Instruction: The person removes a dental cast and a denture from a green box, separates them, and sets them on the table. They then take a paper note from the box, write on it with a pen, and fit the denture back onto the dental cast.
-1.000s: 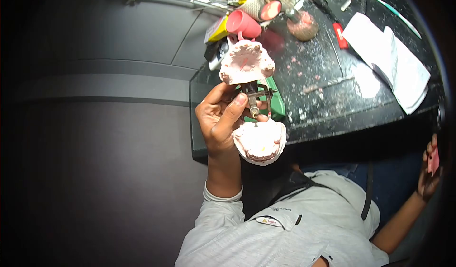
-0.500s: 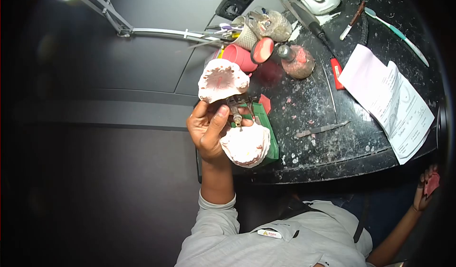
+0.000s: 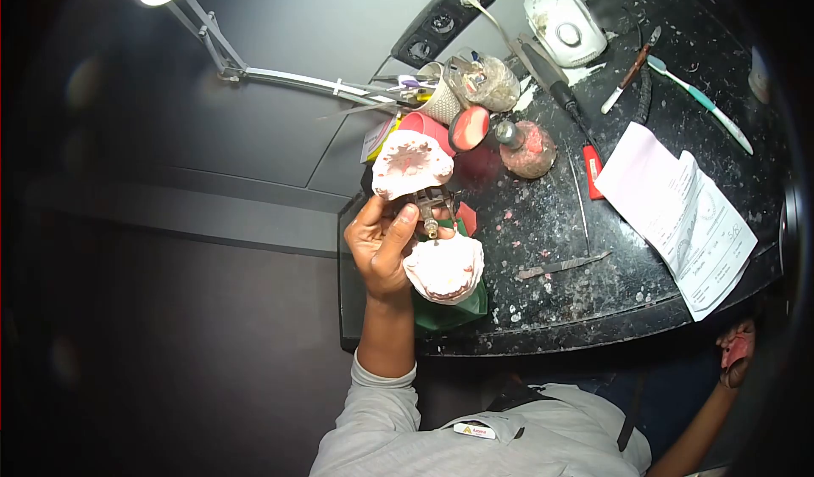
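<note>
My left hand (image 3: 381, 248) is closed around the metal frame of a dental articulator (image 3: 431, 214), held above the desk's left end. One white plaster cast (image 3: 413, 163) sits on its upper part, showing a dental arch. A second plaster cast (image 3: 444, 269) hangs on the lower part, brightly lit, with reddish teeth marks along its near edge. Partly behind that cast lies a green box-like thing (image 3: 458, 312). At the far right, below the desk edge, my right hand (image 3: 746, 329) has its fingers around a piece of pink sheet (image 3: 736, 351), which looks like wax.
On the black desk (image 3: 526, 312) lie a carving tool (image 3: 564, 265), a thin probe (image 3: 580, 206), a red-handled tool (image 3: 593, 172), a toothbrush (image 3: 702, 102) and papers (image 3: 682, 223). Behind stand a burner-like jar (image 3: 530, 150), a pink cup (image 3: 424, 127) and a white control box (image 3: 566, 29).
The whole view has shifted and turned slightly. My right hand, still with the pink sheet, appears closer to the desk edge. The articulator is tilted a little differently in my left hand.
</note>
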Demonstrator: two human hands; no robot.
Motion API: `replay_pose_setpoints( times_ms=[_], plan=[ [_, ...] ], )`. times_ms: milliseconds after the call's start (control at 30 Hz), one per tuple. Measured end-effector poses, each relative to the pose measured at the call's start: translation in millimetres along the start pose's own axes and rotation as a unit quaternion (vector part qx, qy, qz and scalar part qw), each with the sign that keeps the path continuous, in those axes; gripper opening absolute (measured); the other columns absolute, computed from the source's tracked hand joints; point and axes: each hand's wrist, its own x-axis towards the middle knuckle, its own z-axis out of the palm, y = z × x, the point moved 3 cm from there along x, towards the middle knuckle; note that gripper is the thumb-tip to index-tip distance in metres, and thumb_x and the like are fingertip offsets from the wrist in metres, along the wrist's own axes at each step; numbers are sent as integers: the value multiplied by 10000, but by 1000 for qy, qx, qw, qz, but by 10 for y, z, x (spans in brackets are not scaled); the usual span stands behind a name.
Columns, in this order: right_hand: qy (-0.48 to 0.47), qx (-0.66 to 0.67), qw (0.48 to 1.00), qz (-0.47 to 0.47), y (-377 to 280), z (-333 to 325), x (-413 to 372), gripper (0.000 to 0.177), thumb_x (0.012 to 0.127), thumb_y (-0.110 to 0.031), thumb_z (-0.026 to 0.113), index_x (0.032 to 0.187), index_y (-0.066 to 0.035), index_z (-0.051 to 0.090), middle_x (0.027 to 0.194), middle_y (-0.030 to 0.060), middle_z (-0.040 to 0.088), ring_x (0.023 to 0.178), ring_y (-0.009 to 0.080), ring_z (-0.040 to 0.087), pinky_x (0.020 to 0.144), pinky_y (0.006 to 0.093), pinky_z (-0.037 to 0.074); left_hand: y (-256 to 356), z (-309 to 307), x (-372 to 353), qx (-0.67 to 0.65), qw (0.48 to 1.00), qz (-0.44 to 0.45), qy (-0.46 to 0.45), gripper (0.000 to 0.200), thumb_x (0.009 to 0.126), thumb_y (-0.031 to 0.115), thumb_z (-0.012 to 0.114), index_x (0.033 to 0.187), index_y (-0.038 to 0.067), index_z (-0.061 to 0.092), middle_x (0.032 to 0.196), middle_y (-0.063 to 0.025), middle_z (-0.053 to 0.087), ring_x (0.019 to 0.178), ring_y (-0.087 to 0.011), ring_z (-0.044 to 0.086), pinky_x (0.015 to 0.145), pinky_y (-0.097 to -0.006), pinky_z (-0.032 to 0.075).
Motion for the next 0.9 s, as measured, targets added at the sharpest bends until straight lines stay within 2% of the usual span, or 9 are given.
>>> replay_pose_setpoints(
  times_ms=[100,267,367,467,500,567,600,733,900],
  plan=[
    [-2,-1,1000,26,51,-19,11,864,632,-640,863,1129,-68,448,883,43,592,777,141,637,783,360,559,-4,10,3,-13,1000,-4,-15,282,928,-16,534,1183,-136,549,931,-238,676,717,-233,698,594,-346,641],
    [81,-8,997,11,202,-158,-16,894,625,-569,894,1204,-33,474,831,88,640,496,149,583,616,308,594,-38,-45,-26,-9,1000,-10,7,283,932,-10,537,1187,-134,549,945,-231,676,737,-239,702,600,-344,642],
    [11,-17,1000,21,257,-295,44,784,679,-408,869,1232,-18,474,779,101,634,525,154,609,576,295,592,-85,-82,-21,-23,1000,-6,18,292,930,-10,548,1198,-124,549,942,-226,678,724,-241,701,609,-345,634],
    [29,10,999,14,103,254,182,630,720,-261,731,1221,27,480,757,160,639,541,225,624,519,340,555,-108,-180,-54,-12,999,-1,47,330,905,-42,591,1223,-129,571,976,-165,701,739,-184,693,680,-294,571],
    [-109,-82,990,-19,101,75,239,651,788,-363,752,1227,57,519,838,108,617,553,199,566,601,389,548,-94,-148,-49,-27,999,-7,39,326,909,-30,587,1220,-129,573,974,-163,702,748,-186,694,688,-293,569],
    [-74,40,996,35,252,49,217,523,748,35,612,1263,84,535,1087,210,631,975,317,654,893,445,561,-146,-188,-20,-34,999,-4,42,316,934,9,567,1226,-113,558,934,-174,699,701,-196,685,637,-306,565],
    [-132,56,990,18,-99,535,282,565,756,44,640,1306,73,517,1115,211,623,974,326,660,956,493,539,-156,-225,-22,-63,998,-21,17,319,949,30,556,1243,-95,549,916,-174,695,679,-186,672,614,-301,558],
    [-75,74,992,71,-103,768,304,452,817,-43,746,1237,41,601,1020,126,671,788,227,660,988,467,510,-320,-285,29,-70,997,-6,-12,300,1003,96,533,1269,-41,557,902,-92,662,708,-123,640,613,-251,542],
    [-89,54,993,48,-123,806,288,476,820,-58,750,1259,42,597,1051,129,683,832,244,673,970,442,516,-206,-150,15,-46,999,0,4,282,985,62,529,1238,-53,578,845,-84,667,629,-112,626,553,-231,531]
  ],
)
